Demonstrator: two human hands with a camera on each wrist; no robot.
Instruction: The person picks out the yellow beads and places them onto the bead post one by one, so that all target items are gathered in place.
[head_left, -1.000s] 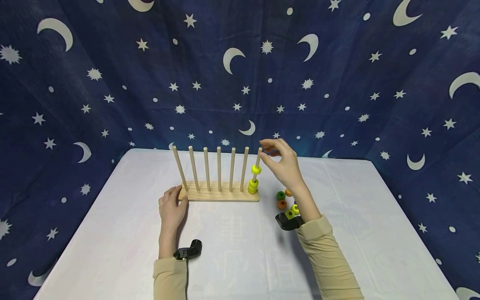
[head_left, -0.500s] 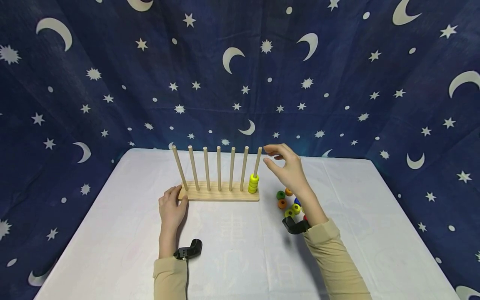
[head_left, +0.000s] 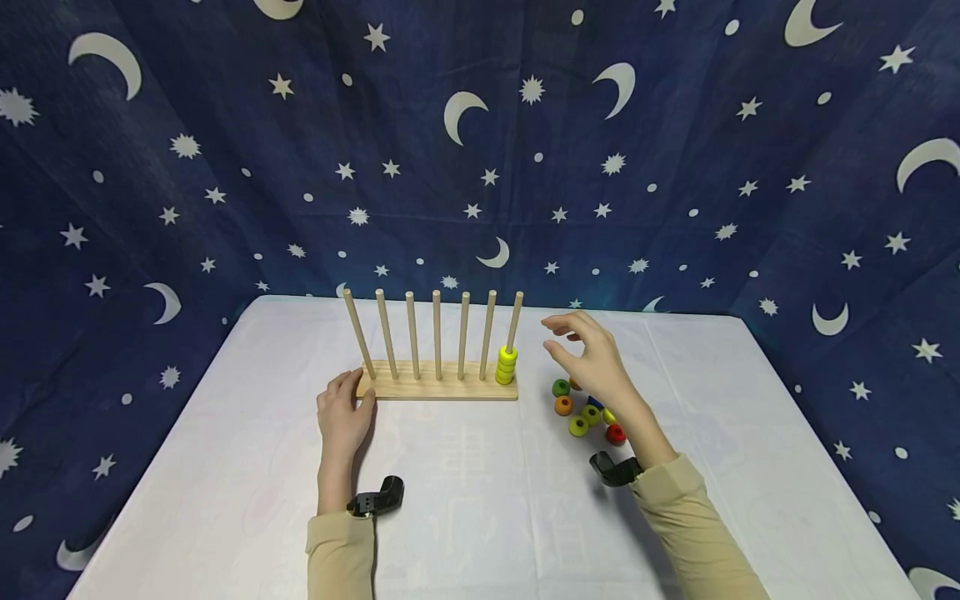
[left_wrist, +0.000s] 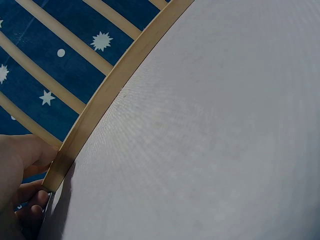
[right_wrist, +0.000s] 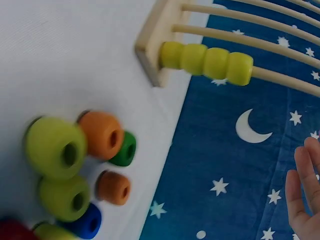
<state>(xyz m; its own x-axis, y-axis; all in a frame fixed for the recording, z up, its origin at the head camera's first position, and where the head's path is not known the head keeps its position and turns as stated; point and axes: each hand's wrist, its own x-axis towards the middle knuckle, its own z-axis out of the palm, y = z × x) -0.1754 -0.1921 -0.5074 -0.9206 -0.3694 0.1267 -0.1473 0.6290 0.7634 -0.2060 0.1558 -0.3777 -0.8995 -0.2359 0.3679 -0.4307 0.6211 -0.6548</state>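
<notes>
A wooden peg rack (head_left: pixel 438 389) stands on the table, with several upright pegs in a row. Several yellow beads (head_left: pixel 506 365) are stacked on its rightmost peg, down to the base. My left hand (head_left: pixel 345 418) grips the rack's left end, thumb at the front and fingers round the edge; the left wrist view shows the fingers against the wooden base (left_wrist: pixel 102 97). To the right of the rack my right hand (head_left: pixel 592 354) hangs above the table, fingers loosely bent, nothing between them. In the right wrist view its fingers (right_wrist: pixel 305 175) show at the right edge.
Loose beads lie right of the rack, below my right forearm: green (head_left: pixel 561 387), orange (head_left: pixel 563 406), yellow (head_left: pixel 578 426), red (head_left: pixel 616 434) and blue (right_wrist: pixel 87 220). A dark blue cloth (head_left: pixel 480 167) with moons and stars hangs behind the white-covered table (head_left: pixel 465 517).
A yellow bead has slid down the rightmost peg onto the stack. My right hand has moved away from the peg, rightward and toward me. The left hand has stayed on the rack.
</notes>
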